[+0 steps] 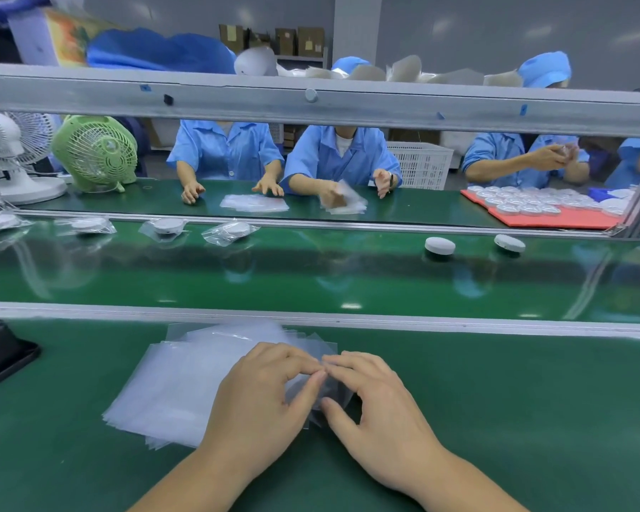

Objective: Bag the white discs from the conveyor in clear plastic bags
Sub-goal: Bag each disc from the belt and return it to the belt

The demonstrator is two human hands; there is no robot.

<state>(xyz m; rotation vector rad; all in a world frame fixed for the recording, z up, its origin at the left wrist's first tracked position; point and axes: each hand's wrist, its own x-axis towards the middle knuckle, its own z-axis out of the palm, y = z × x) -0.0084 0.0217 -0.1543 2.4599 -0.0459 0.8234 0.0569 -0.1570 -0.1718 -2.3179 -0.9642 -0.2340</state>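
Observation:
A stack of clear plastic bags lies on the green bench in front of me. My left hand and my right hand meet at the stack's right edge, fingertips pinching one clear bag between them. On the glossy green conveyor beyond the bench, two bare white discs sit at the far right side. Several bagged discs lie along the belt's far edge to the left.
A black tray sits at the bench's left edge. A metal rail separates bench and belt. Across the line, people in blue coats handle bags; a red mat with many discs lies at right. Two fans stand at left. An overhead beam crosses the view.

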